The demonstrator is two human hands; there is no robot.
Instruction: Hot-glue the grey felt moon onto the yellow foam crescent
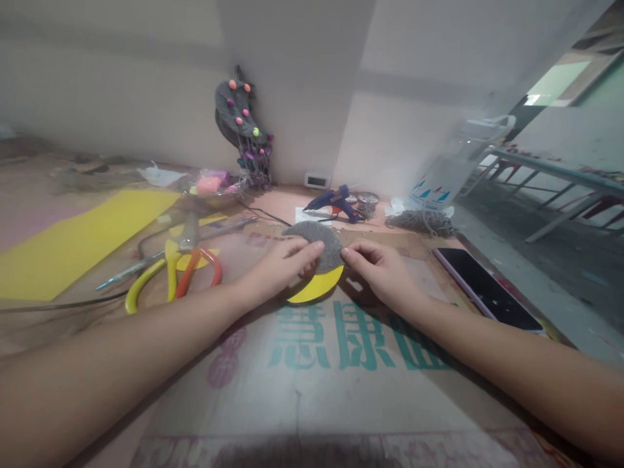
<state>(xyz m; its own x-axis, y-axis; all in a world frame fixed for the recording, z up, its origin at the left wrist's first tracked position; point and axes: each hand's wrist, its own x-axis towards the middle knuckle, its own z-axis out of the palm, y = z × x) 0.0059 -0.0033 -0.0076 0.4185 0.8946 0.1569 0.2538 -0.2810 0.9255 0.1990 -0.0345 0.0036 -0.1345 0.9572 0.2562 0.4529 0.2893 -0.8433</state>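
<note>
A grey glittery crescent-shaped piece [319, 238] lies over a yellow round cutout [312, 288] on a flattened cardboard sheet [341, 377] with green printed characters. My left hand [283, 265] rests on the grey piece with its fingers stretched flat across it. On the piece's right edge my right hand [381, 268] has its fingertips pinched together on the grey piece.
Scissors with yellow and orange handles [175, 273] and a pen lie to the left, beside a yellow sheet [73, 244]. A blue glue gun [336, 201], grey yarn [422, 222] and a grey pom-pom craft [244, 127] stand at the back. A phone [487, 289] lies at the right.
</note>
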